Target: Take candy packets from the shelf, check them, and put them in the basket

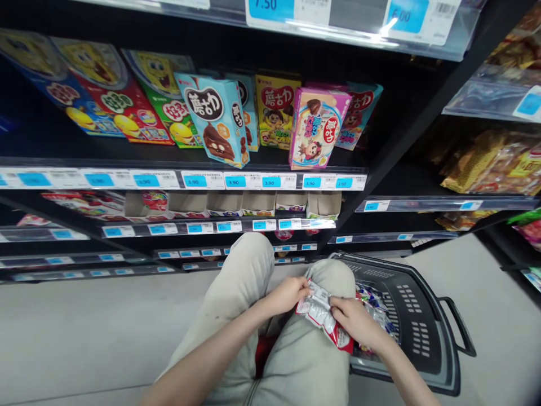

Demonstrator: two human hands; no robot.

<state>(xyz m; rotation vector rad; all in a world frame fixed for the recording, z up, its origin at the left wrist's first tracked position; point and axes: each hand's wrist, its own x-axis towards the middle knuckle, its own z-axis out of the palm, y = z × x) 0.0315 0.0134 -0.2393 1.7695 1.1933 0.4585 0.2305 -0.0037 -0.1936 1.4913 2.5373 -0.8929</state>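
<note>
A red and silver snack packet (321,307) lies across my right knee, its printed back turned up. My left hand (291,294) pinches its upper left end. My right hand (353,317) grips its right edge, fingers closed on the wrapper. Just beyond my right hand stands a dark grey shopping basket (408,270), partly hidden behind my knee and forearm. Several shiny snack packets (376,304) in blue, red and silver lie inside it.
Facing me is a shelf with blue snack boxes (215,115), a pink box (316,127) and SpongeBob boxes (99,84). Price labels (236,181) line its edge. Below stand open cardboard display trays (257,203). Golden bread bags (494,163) fill the right shelf.
</note>
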